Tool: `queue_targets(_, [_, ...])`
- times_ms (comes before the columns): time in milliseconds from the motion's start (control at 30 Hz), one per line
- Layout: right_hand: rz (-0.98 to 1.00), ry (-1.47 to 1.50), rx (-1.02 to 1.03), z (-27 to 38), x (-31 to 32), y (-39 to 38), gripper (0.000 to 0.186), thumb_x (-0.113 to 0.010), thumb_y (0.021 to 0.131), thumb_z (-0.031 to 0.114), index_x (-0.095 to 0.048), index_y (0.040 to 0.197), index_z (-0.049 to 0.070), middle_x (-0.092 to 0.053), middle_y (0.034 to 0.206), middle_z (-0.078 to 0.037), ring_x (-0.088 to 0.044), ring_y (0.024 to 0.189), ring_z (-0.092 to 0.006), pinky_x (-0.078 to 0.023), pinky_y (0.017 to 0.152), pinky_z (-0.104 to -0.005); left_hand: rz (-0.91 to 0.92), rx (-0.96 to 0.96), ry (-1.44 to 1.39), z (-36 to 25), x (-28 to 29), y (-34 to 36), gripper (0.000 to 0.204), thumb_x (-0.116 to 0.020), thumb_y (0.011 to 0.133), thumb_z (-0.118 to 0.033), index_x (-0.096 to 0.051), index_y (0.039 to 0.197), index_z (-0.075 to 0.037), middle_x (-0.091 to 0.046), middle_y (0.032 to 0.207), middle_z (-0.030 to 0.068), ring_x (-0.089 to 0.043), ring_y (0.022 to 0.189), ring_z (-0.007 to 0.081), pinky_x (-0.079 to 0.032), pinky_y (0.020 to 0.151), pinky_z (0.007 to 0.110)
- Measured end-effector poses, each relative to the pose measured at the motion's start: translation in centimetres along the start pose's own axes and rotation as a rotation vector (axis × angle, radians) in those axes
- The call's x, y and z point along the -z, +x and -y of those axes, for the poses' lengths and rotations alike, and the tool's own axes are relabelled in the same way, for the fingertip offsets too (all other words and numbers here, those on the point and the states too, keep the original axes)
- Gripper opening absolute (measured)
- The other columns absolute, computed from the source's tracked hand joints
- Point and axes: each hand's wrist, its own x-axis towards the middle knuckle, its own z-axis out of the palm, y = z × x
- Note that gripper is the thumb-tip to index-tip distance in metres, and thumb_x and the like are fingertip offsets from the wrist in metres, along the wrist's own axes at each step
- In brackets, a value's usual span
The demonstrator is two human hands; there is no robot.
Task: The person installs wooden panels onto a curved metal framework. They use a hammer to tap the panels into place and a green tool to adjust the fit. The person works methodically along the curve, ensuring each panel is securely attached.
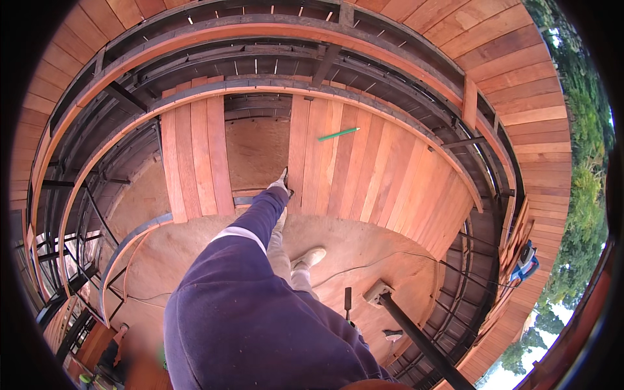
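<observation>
My left hand [281, 184], in a grey and dark glove, reaches forward in a navy sleeve and grips the left edge of a reddish wooden plank panel [380, 166], beside a rectangular gap [257, 149]. A narrower group of planks [195, 156] lies left of that gap. A green pencil-like stick [338, 133] rests on the right-hand planks. My light trousers and shoe [309, 258] show below, on a brown board floor [364, 253]. My right hand is not in view.
Curved black metal frames [91, 214] and timber rails [305, 32] surround me. A blue power tool [524, 262] sits at right, with a cord trailing over the floor. A black post [422, 338] stands lower right. Another person [114, 351] is at lower left. Trees are outside.
</observation>
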Motion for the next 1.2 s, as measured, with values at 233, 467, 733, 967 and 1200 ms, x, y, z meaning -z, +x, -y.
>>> queue_targets(233, [-0.005,-0.049,0.026,3.5,0.4,0.1,0.046,-0.079,0.077,0.033,-0.068,0.118,0.014,-0.072,0.097,-0.006,-0.067,0.088,-0.0144,-0.053,0.082,-0.0303,-0.112,-0.1,-0.271,-1.0,1.5,1.9,0.061,-0.076,0.076,-0.023,-0.055,0.131,-0.01,-0.069,0.11,0.0141,-0.066,0.1,0.0306,-0.052,0.086,0.039])
queue_targets(467, [-0.042,-0.119,0.051,5.3,2.9,-0.8,0.045,-0.079,0.077,0.031,-0.069,0.117,0.015,-0.072,0.098,-0.007,-0.067,0.089,-0.015,-0.053,0.083,-0.0305,-0.149,-0.153,-0.522,4.5,-0.1,3.5,0.034,-0.073,0.08,-0.021,-0.066,0.109,-0.005,-0.071,0.104,0.0115,-0.067,0.1,0.0259,-0.05,0.088,0.034])
queue_targets(733, [-0.061,-0.147,0.069,9.4,1.8,-1.9,0.045,-0.082,0.072,0.032,-0.071,0.114,0.017,-0.073,0.097,-0.006,-0.067,0.088,-0.0155,-0.053,0.083,-0.0318,-0.241,-0.155,-0.586,2.6,3.6,0.7,0.025,-0.068,0.084,-0.016,-0.067,0.106,-0.004,-0.071,0.098,0.011,-0.066,0.09,0.0236,-0.051,0.082,0.035])
queue_targets(967, [-0.107,-0.322,0.233,7.2,3.2,2.0,0.044,-0.081,0.071,0.035,-0.071,0.112,0.023,-0.072,0.103,-0.009,-0.067,0.096,-0.0214,-0.052,0.089,-0.0349,-0.426,-0.128,-0.932,0.9,6.5,-7.8,0.022,-0.066,0.083,-0.006,-0.065,0.104,0.0,-0.069,0.09,0.0084,-0.063,0.083,0.0178,-0.051,0.076,0.031])
queue_targets(1200, [-0.093,-0.192,0.425,10.6,2.5,-3.3,0.03,-0.075,0.08,0.015,-0.071,0.109,0.015,-0.07,0.083,-0.008,-0.066,0.067,-0.0153,-0.055,0.061,-0.0311,-0.216,-0.277,-0.681,3.3,6.6,-22.5,0.018,-0.067,0.087,-0.011,-0.064,0.102,-0.001,-0.068,0.091,0.0062,-0.061,0.083,0.0149,-0.049,0.077,0.029])
